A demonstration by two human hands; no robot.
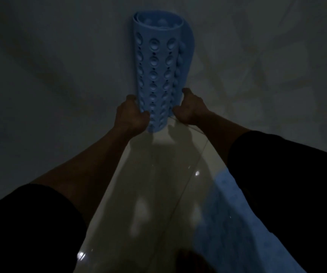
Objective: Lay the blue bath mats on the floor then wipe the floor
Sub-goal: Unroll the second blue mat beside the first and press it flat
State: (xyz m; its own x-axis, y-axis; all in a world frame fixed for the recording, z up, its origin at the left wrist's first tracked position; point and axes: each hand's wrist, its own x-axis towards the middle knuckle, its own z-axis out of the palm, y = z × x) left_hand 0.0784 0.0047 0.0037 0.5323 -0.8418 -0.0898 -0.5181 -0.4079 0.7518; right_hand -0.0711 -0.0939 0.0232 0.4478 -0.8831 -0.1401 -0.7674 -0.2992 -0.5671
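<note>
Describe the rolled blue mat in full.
The mat is light blue and rubbery-looking, studded with rows of round suction cups and small holes. It is rolled into a loose tube, open at the far end. The left hand and right hand grip its near end from either side, above the glossy floor.

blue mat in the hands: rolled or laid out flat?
Rolled. The blue bath mat curls into a tube, spiral visible at its far end, left hand and right hand gripping its near end.
</note>
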